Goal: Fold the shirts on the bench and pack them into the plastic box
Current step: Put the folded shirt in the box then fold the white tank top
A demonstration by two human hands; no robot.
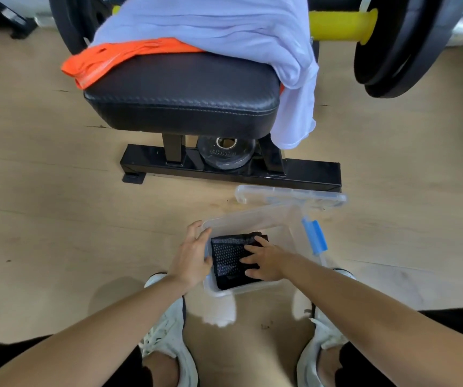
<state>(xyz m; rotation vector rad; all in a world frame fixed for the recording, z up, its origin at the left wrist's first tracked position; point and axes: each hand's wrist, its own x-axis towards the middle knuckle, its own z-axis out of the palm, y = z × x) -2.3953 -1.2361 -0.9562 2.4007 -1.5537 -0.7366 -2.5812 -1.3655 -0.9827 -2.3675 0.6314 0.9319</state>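
Note:
A clear plastic box (255, 216) stands on the wooden floor between my feet. Inside it lies a folded black mesh shirt (229, 259). My right hand (264, 261) presses flat on the shirt with straight fingers. My left hand (192, 254) holds the box's left wall, fingers over the rim. On the black padded bench (183, 90) lie an orange shirt (118, 55) at the left and a pale lavender shirt (210, 26) that hangs over the right side.
The box's clear lid (289, 195) with blue clips lies just behind the box, against the bench's black base bar (230, 170). A small weight plate (226, 153) sits on that base. A barbell with a yellow sleeve (342, 26) and large plates (400, 46) stands at right.

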